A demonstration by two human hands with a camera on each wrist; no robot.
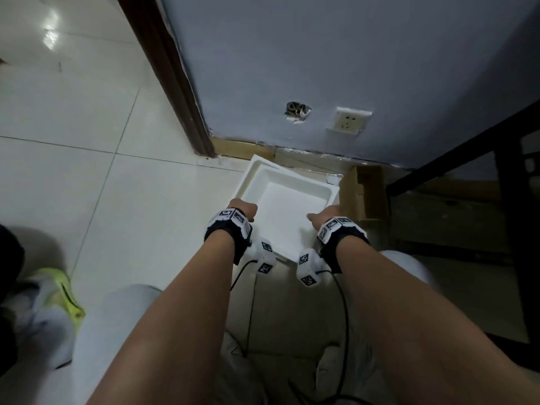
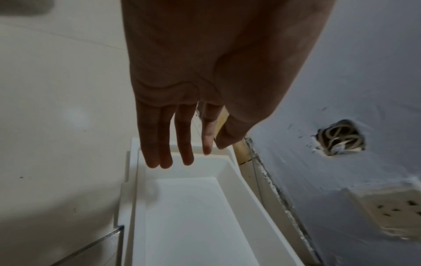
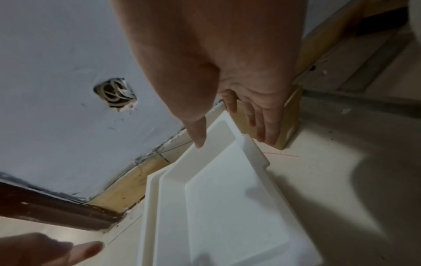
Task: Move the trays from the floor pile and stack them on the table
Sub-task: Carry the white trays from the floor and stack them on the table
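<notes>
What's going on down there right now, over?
Left hand and right hand open, fingers straight, over the top tray, not gripping. Trays on the floor by the wall. Box crowds the right side.

A: What is on the floor (image 1: 73,176) in the head view?

B: A pile of white trays (image 1: 287,182) lies at 12 o'clock from the person, near the wall (image 1: 336,54).

A: And the hands?

B: The left hand (image 1: 244,208) is over the tray edge at 9 o'clock, the right hand (image 1: 325,215) at 3 o'clock. Whether they touch it, I cannot tell.

A: Anything beside?

B: A cardboard box (image 1: 363,191) at 3 o'clock, a socket (image 1: 349,119) above on the wall.
</notes>
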